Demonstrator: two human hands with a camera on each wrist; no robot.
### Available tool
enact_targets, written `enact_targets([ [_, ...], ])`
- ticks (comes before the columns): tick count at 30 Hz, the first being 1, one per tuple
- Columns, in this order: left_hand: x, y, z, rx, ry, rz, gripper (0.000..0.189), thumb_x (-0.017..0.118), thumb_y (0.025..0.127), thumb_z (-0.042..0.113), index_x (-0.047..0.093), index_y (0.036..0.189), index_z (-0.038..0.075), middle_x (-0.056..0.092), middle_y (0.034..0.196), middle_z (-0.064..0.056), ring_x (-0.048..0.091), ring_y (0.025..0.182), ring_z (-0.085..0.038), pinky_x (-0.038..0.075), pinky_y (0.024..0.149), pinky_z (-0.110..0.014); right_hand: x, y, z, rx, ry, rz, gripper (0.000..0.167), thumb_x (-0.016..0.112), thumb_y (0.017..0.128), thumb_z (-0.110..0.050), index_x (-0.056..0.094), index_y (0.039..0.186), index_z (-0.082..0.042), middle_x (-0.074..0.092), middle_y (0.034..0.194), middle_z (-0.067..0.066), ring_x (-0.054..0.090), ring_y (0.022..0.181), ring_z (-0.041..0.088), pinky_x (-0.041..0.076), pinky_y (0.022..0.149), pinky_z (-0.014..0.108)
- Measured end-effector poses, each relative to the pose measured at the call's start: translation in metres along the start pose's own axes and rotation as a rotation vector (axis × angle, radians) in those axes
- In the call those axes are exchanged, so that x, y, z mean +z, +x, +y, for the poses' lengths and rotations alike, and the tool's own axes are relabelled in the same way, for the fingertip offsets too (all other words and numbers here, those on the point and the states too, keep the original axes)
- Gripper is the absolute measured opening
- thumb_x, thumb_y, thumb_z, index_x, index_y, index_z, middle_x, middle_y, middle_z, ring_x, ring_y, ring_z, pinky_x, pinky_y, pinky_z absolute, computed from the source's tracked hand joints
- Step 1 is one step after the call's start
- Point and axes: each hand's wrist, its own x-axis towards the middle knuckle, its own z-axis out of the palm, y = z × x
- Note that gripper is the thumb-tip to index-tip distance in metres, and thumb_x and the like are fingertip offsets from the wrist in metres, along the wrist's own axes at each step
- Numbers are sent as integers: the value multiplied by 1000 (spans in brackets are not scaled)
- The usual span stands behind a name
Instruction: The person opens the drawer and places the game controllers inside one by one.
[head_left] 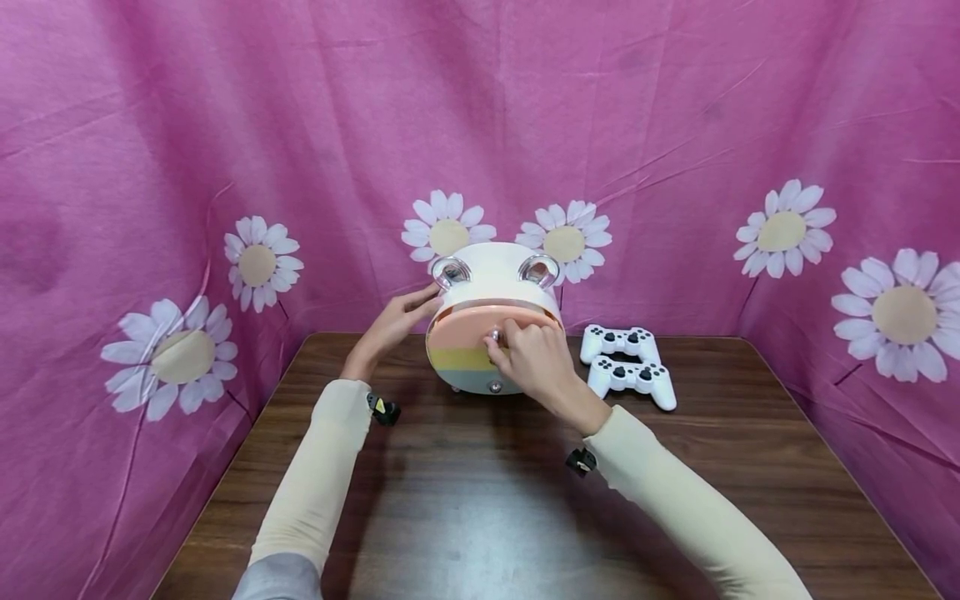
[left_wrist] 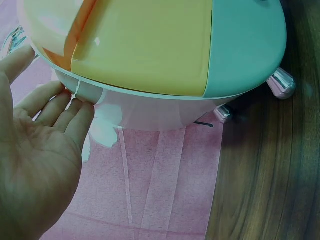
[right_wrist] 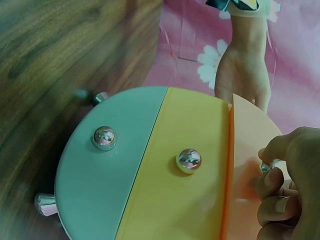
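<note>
A small rounded drawer box [head_left: 491, 271] with a white shell, silver ear-like rings and silver feet stands at the back of the table. Its front has an orange drawer [head_left: 461, 329], a yellow drawer [right_wrist: 200, 125] and a green drawer [right_wrist: 117, 135]. In the right wrist view the orange drawer juts out slightly past the yellow one. My right hand [head_left: 538, 360] pinches the orange drawer's silver knob [right_wrist: 265, 167] between thumb and finger. My left hand [head_left: 396, 327] rests its extended fingers against the box's left side, as the left wrist view [left_wrist: 45, 150] confirms.
Two white game controllers lie to the right of the box, a rear one [head_left: 621, 342] and a front one [head_left: 633, 380]. A pink cloth with daisies [head_left: 645, 150] hangs behind and beside the wooden table [head_left: 465, 500].
</note>
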Motion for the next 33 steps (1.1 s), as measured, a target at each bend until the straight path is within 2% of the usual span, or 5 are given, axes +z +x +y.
enact_targets([
  [8,2,2,-1,-6,1,2,71,64,102,60,48,162,25,41,170,8,32,162,-23,25,134,-53,12,4,5,111,-2,-58,42,69,103,-39,61,73,-11,50,50,2,57,45,32,43,40,47],
  [23,0,2,-2,-11,3,7,69,64,102,61,49,161,28,43,169,10,31,162,-21,26,133,-53,14,3,3,154,42,-72,50,71,102,-45,56,65,-16,45,49,-2,54,44,28,40,40,43],
  [29,-1,0,-2,-21,-10,4,71,64,100,64,48,161,31,41,170,12,29,163,-22,26,133,-56,14,3,3,158,55,-75,49,70,102,-46,57,67,-16,49,50,-1,56,45,28,42,40,44],
  [33,-1,0,-2,-19,-3,5,71,64,101,63,48,161,30,42,169,11,30,162,-21,26,133,-54,15,0,5,166,78,-98,47,73,100,-49,58,70,-16,50,51,-2,54,45,24,43,42,43],
])
